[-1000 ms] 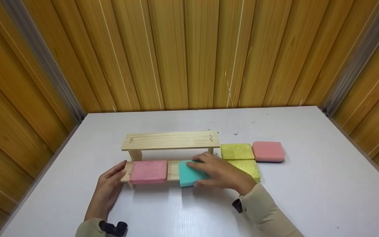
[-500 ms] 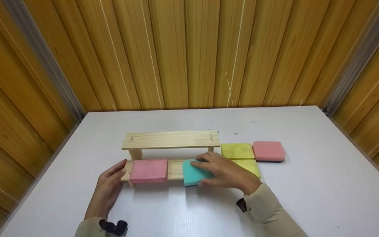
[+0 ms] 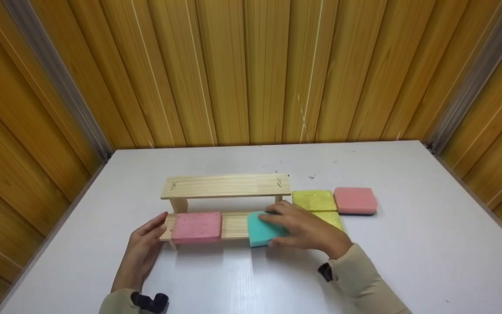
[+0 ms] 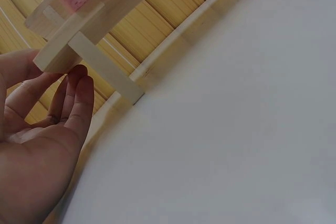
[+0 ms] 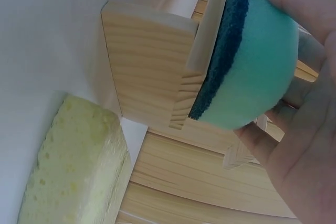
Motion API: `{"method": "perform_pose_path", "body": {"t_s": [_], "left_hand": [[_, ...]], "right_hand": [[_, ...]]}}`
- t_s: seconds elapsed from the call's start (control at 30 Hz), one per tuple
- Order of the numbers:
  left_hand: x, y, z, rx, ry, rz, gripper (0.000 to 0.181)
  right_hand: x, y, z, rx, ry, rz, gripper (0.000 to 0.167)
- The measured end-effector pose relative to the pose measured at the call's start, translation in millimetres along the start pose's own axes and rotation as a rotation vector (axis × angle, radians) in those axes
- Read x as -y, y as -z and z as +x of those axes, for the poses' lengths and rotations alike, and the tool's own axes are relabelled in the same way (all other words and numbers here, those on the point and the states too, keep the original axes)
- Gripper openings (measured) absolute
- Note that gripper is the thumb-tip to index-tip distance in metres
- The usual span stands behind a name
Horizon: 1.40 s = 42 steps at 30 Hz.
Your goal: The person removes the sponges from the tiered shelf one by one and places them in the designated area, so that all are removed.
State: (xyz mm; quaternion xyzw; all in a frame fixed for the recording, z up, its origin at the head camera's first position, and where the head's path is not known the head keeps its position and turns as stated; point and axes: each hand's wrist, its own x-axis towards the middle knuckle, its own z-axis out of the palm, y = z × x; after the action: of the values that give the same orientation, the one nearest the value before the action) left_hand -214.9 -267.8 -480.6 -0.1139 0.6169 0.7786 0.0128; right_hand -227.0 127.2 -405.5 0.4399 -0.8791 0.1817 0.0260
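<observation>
In the head view a two-tier wooden rack (image 3: 235, 225) stands on the table. My left hand (image 3: 143, 244) holds the left end of its lower board; in the left wrist view the fingers (image 4: 79, 103) bend at that end, beside a leg. A speckled pink sponge (image 3: 197, 227) lies flat near the board's left end. At the right end, my right hand (image 3: 305, 227) grips a teal sponge (image 3: 265, 231) from above, thumb on the near side. Its dark scouring layer (image 5: 223, 51) rests against the board in the right wrist view.
Right of the rack lie two yellow sponges (image 3: 314, 200), one nearer and partly behind my right hand. A smooth pink sponge (image 3: 355, 200) with a dark underside sits beside them. The rack's upper board (image 3: 225, 186) stands behind the lower one. Wood-patterned panels surround the white table (image 3: 416, 244).
My right hand has slid the teal sponge rightward along the lower board, widening the gap to the speckled pink sponge. My left hand stays at the rack's left end.
</observation>
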Motion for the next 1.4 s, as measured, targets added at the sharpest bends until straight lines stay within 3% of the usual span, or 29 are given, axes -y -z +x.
{"method": "perform_pose_path", "body": {"t_s": [0.17,0.4,0.67,1.17,1.4], "left_hand": [[0.1,0.1,-0.3,0.001,-0.005,-0.010,0.055],[-0.4,-0.7,0.1,0.016,-0.006,0.053,0.054],[-0.5,-0.4,0.5,0.018,-0.008,0.038,0.055],[-1.2,-0.8,-0.2,0.021,-0.008,0.002,0.056],[0.3,-0.3,-0.3,0.026,-0.024,0.058,0.052]], "right_hand": [[-2,2,-4.0,-0.010,-0.001,-0.004,0.059],[-8,4,-10.4,-0.031,0.017,-0.006,0.059],[-12,8,-15.9,-0.017,-0.028,0.016,0.060],[-24,14,-31.2,-0.048,-0.030,-0.006,0.058],[-30,17,-38.5,-0.040,-0.064,-0.023,0.059]]}}
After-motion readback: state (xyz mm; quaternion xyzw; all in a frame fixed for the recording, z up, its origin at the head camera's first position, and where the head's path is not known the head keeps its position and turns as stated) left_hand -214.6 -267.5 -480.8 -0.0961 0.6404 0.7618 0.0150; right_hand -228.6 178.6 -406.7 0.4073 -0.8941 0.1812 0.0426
